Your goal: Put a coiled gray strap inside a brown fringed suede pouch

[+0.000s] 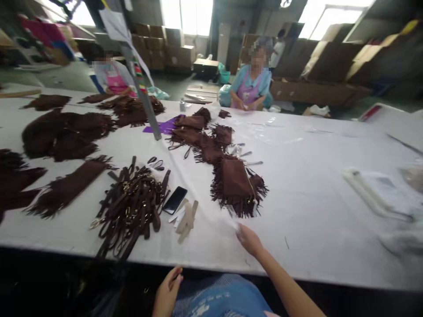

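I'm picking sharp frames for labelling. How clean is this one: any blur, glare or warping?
Head view: windows blown out white; right hand and the papers at the right edge are smeared by motion; table edge bows from wide-angle distortion; fringed bag and phone fairly sharp; left hand dim.

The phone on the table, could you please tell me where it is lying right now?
In the head view the phone lies left of centre on the white table, between the pile of brown straps and some pale strips, left of the right hand.

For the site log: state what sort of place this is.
Probably a bag or leather-goods workshop: brown fringed pieces and a heap of straps lie on a long white table, with stacked cartons behind.
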Action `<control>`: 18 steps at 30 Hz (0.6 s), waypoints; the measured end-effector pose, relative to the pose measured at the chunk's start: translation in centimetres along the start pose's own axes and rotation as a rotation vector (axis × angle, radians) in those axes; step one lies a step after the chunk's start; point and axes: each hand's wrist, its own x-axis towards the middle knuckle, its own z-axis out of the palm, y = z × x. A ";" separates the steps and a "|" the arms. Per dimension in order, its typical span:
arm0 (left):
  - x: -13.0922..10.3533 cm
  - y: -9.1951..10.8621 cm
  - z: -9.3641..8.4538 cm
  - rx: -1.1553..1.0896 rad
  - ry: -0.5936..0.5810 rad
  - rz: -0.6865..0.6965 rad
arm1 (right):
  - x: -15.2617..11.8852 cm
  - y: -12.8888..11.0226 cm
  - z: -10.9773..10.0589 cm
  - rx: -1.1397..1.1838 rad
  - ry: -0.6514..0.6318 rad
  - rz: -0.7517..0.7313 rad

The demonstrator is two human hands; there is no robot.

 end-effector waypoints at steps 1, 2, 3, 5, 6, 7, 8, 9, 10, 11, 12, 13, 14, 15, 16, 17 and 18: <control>1.1 1.6 0.8 0.032 -0.056 0.023 | -0.8 0.5 -0.5 0.015 0.032 0.042; 2.1 3.1 1.6 0.065 -0.113 0.046 | -1.5 1.1 -1.2 0.025 0.070 0.096; 3.0 4.7 2.6 0.099 -0.166 0.072 | -2.0 1.7 -1.9 0.032 0.111 0.158; 4.6 7.6 4.8 0.168 -0.264 0.138 | -2.5 3.2 -3.5 0.039 0.184 0.286; 5.3 9.0 6.1 0.203 -0.308 0.174 | -2.6 4.0 -4.3 0.043 0.212 0.342; 6.0 10.2 7.5 0.240 -0.347 0.214 | -2.4 4.9 -5.1 0.047 0.234 0.391; 6.6 11.4 9.1 0.277 -0.382 0.257 | -2.2 5.7 -5.8 0.051 0.252 0.436; 7.2 12.4 10.9 0.315 -0.411 0.298 | -1.8 6.5 -6.5 0.058 0.264 0.473; 7.8 13.4 12.8 0.351 -0.434 0.336 | -1.2 7.3 -7.0 0.065 0.274 0.507; 8.4 14.3 14.8 0.386 -0.450 0.370 | -0.6 8.1 -7.6 0.073 0.279 0.537; 9.0 15.1 17.1 0.418 -0.459 0.402 | 0.2 9.0 -8.0 0.081 0.281 0.562; 9.6 15.8 19.5 0.448 -0.461 0.430 | 1.0 9.9 -8.4 0.088 0.278 0.582; 10.1 16.5 22.0 0.479 -0.455 0.457 | 1.9 10.8 -8.7 0.095 0.270 0.594; 10.7 17.2 24.6 0.515 -0.439 0.486 | 2.8 11.8 -9.0 0.100 0.259 0.600; 11.3 17.9 27.3 0.557 -0.415 0.515 | 3.6 12.8 -9.3 0.104 0.247 0.603; 11.8 18.5 30.0 0.602 -0.381 0.540 | 4.4 13.8 -9.5 0.108 0.231 0.600; 12.4 19.0 32.5 0.650 -0.338 0.557 | 5.1 14.9 -9.7 0.110 0.214 0.596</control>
